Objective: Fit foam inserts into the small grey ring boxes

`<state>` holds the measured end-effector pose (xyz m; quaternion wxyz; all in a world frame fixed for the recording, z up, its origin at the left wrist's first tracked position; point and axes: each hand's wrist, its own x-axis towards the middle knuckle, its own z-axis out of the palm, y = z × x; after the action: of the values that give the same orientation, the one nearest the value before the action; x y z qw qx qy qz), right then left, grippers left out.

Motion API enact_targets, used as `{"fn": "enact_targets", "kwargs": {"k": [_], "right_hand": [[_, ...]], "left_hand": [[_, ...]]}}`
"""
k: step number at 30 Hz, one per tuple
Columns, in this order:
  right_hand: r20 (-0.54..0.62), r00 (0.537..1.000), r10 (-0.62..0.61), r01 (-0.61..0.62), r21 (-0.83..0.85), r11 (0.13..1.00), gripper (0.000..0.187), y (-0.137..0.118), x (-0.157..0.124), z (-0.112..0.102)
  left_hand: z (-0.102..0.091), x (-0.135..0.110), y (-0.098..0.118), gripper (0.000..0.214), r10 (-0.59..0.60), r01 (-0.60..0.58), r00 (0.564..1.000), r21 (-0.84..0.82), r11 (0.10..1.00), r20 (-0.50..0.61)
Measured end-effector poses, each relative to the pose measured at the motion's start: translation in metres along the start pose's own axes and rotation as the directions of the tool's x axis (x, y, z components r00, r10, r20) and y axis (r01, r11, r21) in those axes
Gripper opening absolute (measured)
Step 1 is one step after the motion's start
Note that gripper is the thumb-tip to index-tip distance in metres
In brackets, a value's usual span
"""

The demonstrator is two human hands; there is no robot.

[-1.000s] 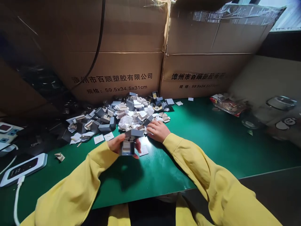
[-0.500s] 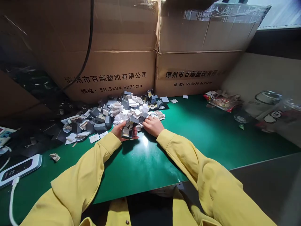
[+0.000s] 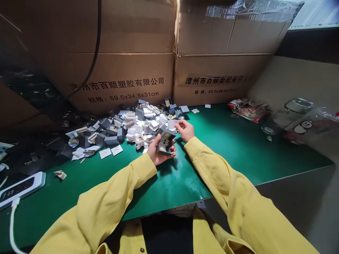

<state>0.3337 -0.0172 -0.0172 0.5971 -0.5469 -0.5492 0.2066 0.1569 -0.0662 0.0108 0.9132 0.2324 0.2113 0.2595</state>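
My left hand [image 3: 156, 153] is wrapped round a small dark grey hinged box [image 3: 165, 144], whose lid stands open towards me. To the right of it, my right hand [image 3: 186, 130] pinches a thin white card [image 3: 172, 124] between thumb and fingers, a little beyond the open box. Just past both hands spreads a heap of white folded paper pieces [image 3: 144, 121] mixed with more dark small boxes [image 3: 112, 141]. Two flat white squares [image 3: 117, 150] lie on the green table top [image 3: 143, 197] at the heap's near edge.
Large cardboard cartons [image 3: 127, 67] wall off the back. A white device [image 3: 22, 188] with a plugged-in cable sits at the left. At the right are a red snack packet [image 3: 246, 111], a clear jar [image 3: 298, 107] and a plastic bag [image 3: 304, 127]. A dark cable [image 3: 95, 53] hangs down.
My left hand has moved right with the open box. My right hand has drawn away from the heap, up and to the right, and a white card now shows in its fingers.
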Motion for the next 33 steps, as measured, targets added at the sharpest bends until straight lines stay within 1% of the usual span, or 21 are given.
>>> {"fn": "enact_targets", "kwargs": {"k": [2,4,6,8,10,12,16,19,22,24,26,27,28,29,30,31,32,33], "right_hand": [[-0.073,0.997,0.02,-0.021,-0.022,1.0,0.026,0.009,0.007,-0.017],[-0.158,0.987,0.02,-0.034,-0.081,0.996,0.024,0.019,0.012,-0.034],[-0.237,0.971,0.021,-0.049,-0.111,0.993,0.023,0.028,0.014,-0.048],[-0.284,0.958,0.036,-0.063,-0.087,0.994,0.024,0.034,0.014,-0.057],[-0.29,0.953,0.088,-0.097,-0.017,0.995,0.026,0.037,0.013,-0.06],[-0.296,0.94,0.168,-0.152,0.076,0.985,0.03,0.036,0.012,-0.061],[-0.343,0.885,0.316,-0.226,0.278,0.934,0.035,0.029,0.014,-0.062],[-0.326,0.843,0.429,-0.268,0.436,0.859,0.031,0.026,0.015,-0.062],[-0.273,0.78,0.563,-0.337,0.576,0.745,0.028,0.026,0.014,-0.06],[-0.249,0.732,0.634,-0.372,0.635,0.678,0.028,0.027,0.014,-0.059],[-0.244,0.709,0.661,-0.386,0.651,0.653,0.027,0.027,0.015,-0.06],[-0.252,0.713,0.655,-0.384,0.642,0.664,0.026,0.026,0.015,-0.061],[-0.275,0.725,0.631,-0.372,0.614,0.696,0.025,0.025,0.016,-0.063],[-0.313,0.748,0.585,-0.35,0.562,0.749,0.023,0.023,0.016,-0.066],[-0.364,0.78,0.509,-0.315,0.475,0.822,0.023,0.02,0.015,-0.068],[-0.413,0.82,0.396,-0.261,0.346,0.901,0.023,0.016,0.014,-0.071],[-0.432,0.866,0.251,-0.191,0.177,0.965,0.023,0.013,0.012,-0.072],[-0.394,0.915,0.09,-0.104,-0.014,0.994,0.023,0.009,0.009,-0.073]], "left_hand": [[0.005,0.02,-0.003,0.056,0.042,-0.044,0.997,-0.022,0.999,-0.063],[0.007,0.041,0.0,0.051,0.094,-0.098,0.99,-0.036,0.995,-0.11],[0.008,0.06,0.005,0.048,0.15,-0.156,0.982,-0.044,0.987,-0.115],[0.01,0.075,0.008,0.049,0.182,-0.187,0.979,-0.045,0.981,-0.094],[0.014,0.088,0.008,0.048,0.19,-0.194,0.978,-0.038,0.98,-0.091],[0.017,0.096,0.005,0.046,0.179,-0.181,0.976,-0.01,0.983,-0.125],[0.016,0.107,0.005,0.042,0.122,-0.103,0.974,0.108,0.989,-0.19],[0.01,0.113,0.016,0.039,0.072,-0.043,0.984,0.177,0.983,-0.161],[0.003,0.116,0.028,0.039,0.039,-0.016,0.993,0.21,0.978,-0.107],[0.0,0.117,0.033,0.037,0.016,0.003,0.996,0.221,0.975,-0.085],[-0.002,0.118,0.035,0.034,-0.027,0.042,0.997,0.228,0.973,-0.066],[-0.003,0.118,0.035,0.033,-0.047,0.06,0.997,0.23,0.971,-0.06],[-0.004,0.118,0.035,0.033,-0.061,0.072,0.997,0.23,0.971,-0.055],[-0.005,0.118,0.035,0.032,-0.068,0.078,0.996,0.228,0.971,-0.052],[-0.006,0.117,0.035,0.032,-0.067,0.077,0.996,0.224,0.971,-0.051],[-0.006,0.117,0.034,0.031,-0.061,0.071,0.997,0.223,0.972,-0.048],[-0.006,0.117,0.034,0.031,-0.057,0.066,0.997,0.225,0.972,-0.046],[-0.006,0.117,0.033,0.031,-0.053,0.062,0.998,0.23,0.971,-0.046]]}}
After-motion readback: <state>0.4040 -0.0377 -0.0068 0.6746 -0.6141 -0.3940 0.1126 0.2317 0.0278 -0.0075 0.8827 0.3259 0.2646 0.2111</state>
